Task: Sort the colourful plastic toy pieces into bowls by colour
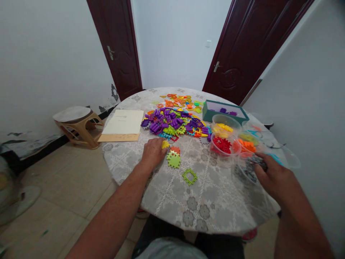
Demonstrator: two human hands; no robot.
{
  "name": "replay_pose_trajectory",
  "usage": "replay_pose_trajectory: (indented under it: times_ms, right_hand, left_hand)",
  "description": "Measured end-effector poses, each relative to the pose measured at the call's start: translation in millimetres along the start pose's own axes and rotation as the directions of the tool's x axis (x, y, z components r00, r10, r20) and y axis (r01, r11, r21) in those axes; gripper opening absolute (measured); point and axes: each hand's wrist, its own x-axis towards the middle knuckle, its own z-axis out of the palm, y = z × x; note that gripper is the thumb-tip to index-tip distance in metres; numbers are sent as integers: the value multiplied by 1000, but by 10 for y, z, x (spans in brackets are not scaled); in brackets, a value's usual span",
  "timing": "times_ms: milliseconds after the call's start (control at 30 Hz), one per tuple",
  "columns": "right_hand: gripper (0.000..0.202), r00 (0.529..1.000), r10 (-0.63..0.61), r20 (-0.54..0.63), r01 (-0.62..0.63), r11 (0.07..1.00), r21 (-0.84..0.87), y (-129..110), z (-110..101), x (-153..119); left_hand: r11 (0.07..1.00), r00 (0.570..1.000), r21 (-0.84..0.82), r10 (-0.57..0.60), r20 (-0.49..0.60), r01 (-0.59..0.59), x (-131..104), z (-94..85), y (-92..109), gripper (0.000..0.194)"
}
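My left hand is closed at the near edge of the pile, with a yellow toothed plastic building piece at its fingertips. Just right of it lie an orange piece and a light green square piece. A green open-frame piece rests on the cloth nearer to me. On the right, my right hand reaches over a clear tub, its fingers closed on grey building pieces. More grey pieces show inside that tub; the fingertips are partly hidden.
A mixed pile of purple, green and orange pieces covers the table's middle. Clear tubs hold red, yellow and orange pieces. Behind them stands a green box. An open booklet lies left; a stool stands beyond.
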Motion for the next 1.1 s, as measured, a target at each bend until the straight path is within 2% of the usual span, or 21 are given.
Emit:
replay_pose_trajectory:
  times_ms: [100, 167, 300, 433, 533, 633, 733, 833, 1000, 1100]
  right_hand:
    - [48, 999, -8, 44, 9, 1000, -25, 149, 124, -32]
    - [47, 998, -12, 70, 10, 999, 30, 182, 167, -36]
    - [46, 996, 10, 90, -24, 986, 165, 88, 140, -34]
    - [44, 999, -32, 16, 28, 974, 227, -205, -13, -60]
    - [40, 995, -99, -13, 99, 950, 295, -518, -128, -98]
    - [33, 986, -168, -8, 158, 909, 385, -867, -158, -133]
    - [29, 971, -239, 5, 204, 840, 502, -1207, -91, -151]
    - [27, 960, -278, 24, 198, 741, 642, -1512, 5, -151]
    - [34, 957, -245, 157, -13, 504, 864, -1875, 119, -118]
    - [29, 951, -226, 212, -105, 410, 906, -1961, 179, -91]
  left_hand:
    - [997, 1000, -76, -4, -26, 2, 4, 28, -63, 42]
    - [994, 999, -109, 8, -32, -11, 4, 44, -119, 47]
    - [985, 996, -167, 28, -84, -42, 9, 70, -188, 61]
    - [994, 998, -111, 8, -69, -15, 30, 83, -201, 61]
    - [995, 999, -95, -16, -33, 13, 45, 85, -219, 54]
    - [993, 998, -121, 7, -59, -14, 56, 65, -240, 48]
    - [969, 981, -205, 106, -160, -138, 46, -15, -190, 45]
    - [899, 936, -301, 247, -252, -318, -21, -132, -16, 46]
    - [780, 855, -358, 431, -288, -514, -249, -184, 362, 51]
    - [738, 828, -377, 488, -275, -560, -367, -140, 472, 54]
